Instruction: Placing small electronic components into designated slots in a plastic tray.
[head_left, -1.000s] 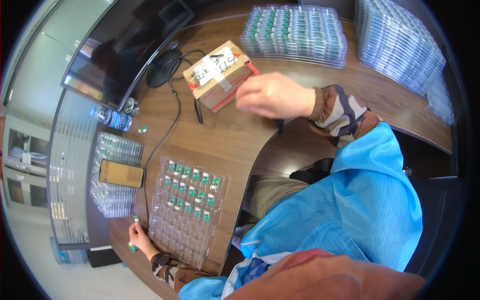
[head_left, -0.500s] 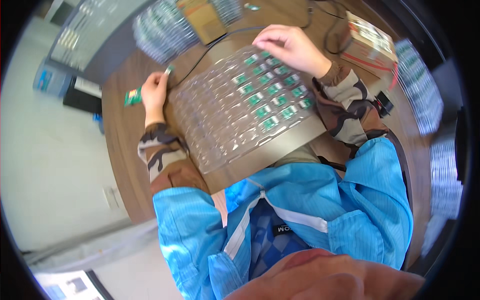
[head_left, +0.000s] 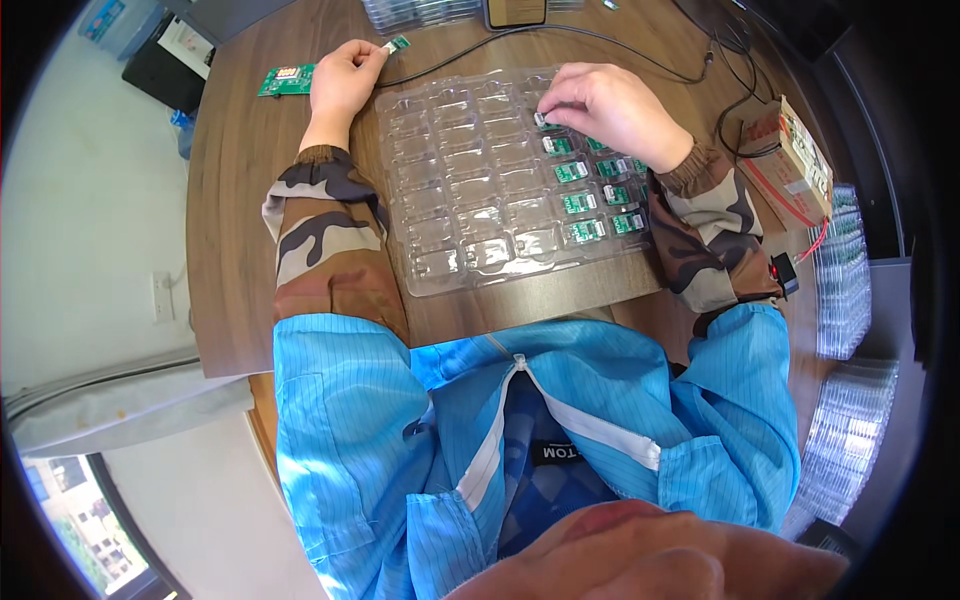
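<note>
A clear plastic blister tray (head_left: 470, 200) with many pockets lies on the wooden table in front of me. Several small green circuit boards (head_left: 585, 200) fill its right-hand pockets; the left pockets hold nothing. My right hand (head_left: 605, 105) pinches one small board (head_left: 543, 120) over a pocket near the tray's far edge. My left hand (head_left: 342, 75) rests on the table left of the tray, holding another small green board (head_left: 395, 45) between its fingertips.
A larger green circuit board (head_left: 287, 78) lies on the table to the far left. A cardboard box (head_left: 795, 160) with red tape stands at the right, stacks of clear trays (head_left: 845, 280) beside it. A black cable (head_left: 600, 40) runs behind the tray.
My view has swung from the box and monitor down onto the tray. My right hand left the box and now sits over the tray with a board; my left hand stays left of it.
</note>
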